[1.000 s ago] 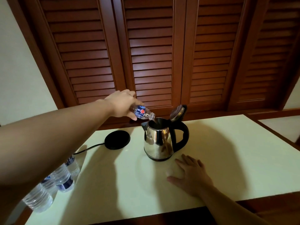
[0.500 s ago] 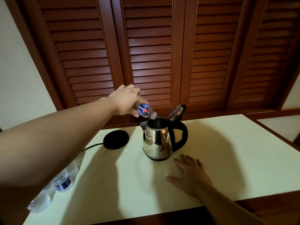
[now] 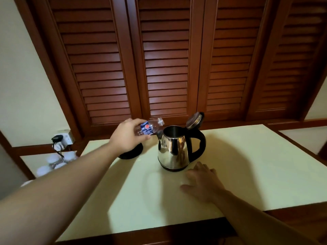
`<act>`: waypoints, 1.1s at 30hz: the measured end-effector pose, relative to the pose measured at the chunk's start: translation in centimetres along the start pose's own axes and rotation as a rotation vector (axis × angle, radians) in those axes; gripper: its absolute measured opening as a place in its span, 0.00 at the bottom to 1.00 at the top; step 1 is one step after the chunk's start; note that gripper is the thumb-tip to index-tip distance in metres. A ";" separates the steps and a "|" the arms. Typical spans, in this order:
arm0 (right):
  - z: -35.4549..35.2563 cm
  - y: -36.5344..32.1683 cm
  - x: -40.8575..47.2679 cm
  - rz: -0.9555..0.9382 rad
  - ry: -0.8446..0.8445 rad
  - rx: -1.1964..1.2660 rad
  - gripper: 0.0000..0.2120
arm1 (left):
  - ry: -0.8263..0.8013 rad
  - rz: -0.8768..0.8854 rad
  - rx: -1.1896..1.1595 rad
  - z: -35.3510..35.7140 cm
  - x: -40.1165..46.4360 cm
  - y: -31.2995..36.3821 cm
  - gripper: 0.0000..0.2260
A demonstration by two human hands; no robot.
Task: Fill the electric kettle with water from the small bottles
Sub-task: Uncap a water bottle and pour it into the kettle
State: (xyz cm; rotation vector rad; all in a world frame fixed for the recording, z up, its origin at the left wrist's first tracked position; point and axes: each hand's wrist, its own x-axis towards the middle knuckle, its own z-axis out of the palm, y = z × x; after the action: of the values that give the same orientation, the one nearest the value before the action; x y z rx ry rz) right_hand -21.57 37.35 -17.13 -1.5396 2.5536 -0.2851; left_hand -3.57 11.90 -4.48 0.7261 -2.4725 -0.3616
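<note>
One bottle (image 3: 150, 127) sits in your left hand (image 3: 127, 137), fingers curled round it, neck tilted up just left of the kettle's rim; one kettle (image 3: 174, 150) stands on the table (image 3: 265, 165), lid (image 3: 194, 120) flipped up; one black base (image 3: 131, 152) lies behind your left wrist; your right hand (image 3: 203, 181) rests flat on the table, fingers relaxed, near the kettle's foot; several blurred bottles (image 3: 53, 163) stand at the far left, too smeared to count.

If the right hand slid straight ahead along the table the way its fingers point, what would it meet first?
Most likely the kettle: the right hand lies flat on the table, fingertips aimed at the kettle's base, with only a short bare gap between.
</note>
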 end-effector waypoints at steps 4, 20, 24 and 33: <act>0.6 -1.6 0.4 -0.006 -0.061 0.106 0.21 | 0.043 -0.006 -0.135 1.3 -4.9 -1.2 0.28; -5.5 -7.6 -3.7 -0.183 0.271 0.749 0.11 | -0.048 0.137 -0.202 3.0 -13.3 0.2 0.29; -5.8 -7.4 -5.2 -0.163 0.300 0.754 0.14 | -0.103 0.165 -0.199 2.4 -13.4 0.7 0.28; -8.3 -5.1 -8.5 -0.179 0.253 0.797 0.15 | -0.274 0.183 -0.353 2.9 -12.2 3.8 0.28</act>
State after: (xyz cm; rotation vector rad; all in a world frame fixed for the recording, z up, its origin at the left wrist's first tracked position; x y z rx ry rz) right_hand -15.10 43.29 -7.65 -1.4359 2.0132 -1.3896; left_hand 1.92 22.20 -10.49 0.3186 -2.5980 -0.8491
